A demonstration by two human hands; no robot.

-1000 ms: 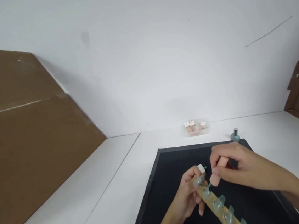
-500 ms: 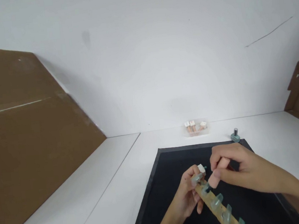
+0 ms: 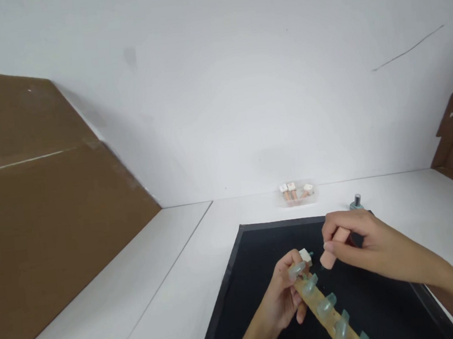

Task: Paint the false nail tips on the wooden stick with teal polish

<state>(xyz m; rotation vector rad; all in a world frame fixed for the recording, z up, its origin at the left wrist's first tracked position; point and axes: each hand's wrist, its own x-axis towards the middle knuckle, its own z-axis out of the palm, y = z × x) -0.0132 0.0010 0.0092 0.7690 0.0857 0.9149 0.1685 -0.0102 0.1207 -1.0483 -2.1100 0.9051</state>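
Observation:
My left hand (image 3: pixel 285 293) is closed around the far end of a yellowish strip (image 3: pixel 318 306) that slants down toward the lower right. Along this strip stand several translucent greenish pieces (image 3: pixel 327 305). A white block (image 3: pixel 305 256) with a small green tip shows at the left fingers; how it is held is partly hidden. Between the thumb and fingers of my right hand (image 3: pixel 357 239) is a pale pink stick (image 3: pixel 334 248), tilted, its lower end apart from the strip. A small dark tip may show below it, too faint to name.
Behind the black mat (image 3: pixel 274 237), a clear tray (image 3: pixel 298 201) holds several white-topped pieces by the wall. A greenish base with a metal post (image 3: pixel 357 200) stands at the mat's far right corner. Brown boards (image 3: pixel 44 210) flank the white table on both sides.
My right hand has moved up and right with the pink stick, away from the second green piece on the strip. My left hand and the strip have hardly shifted.

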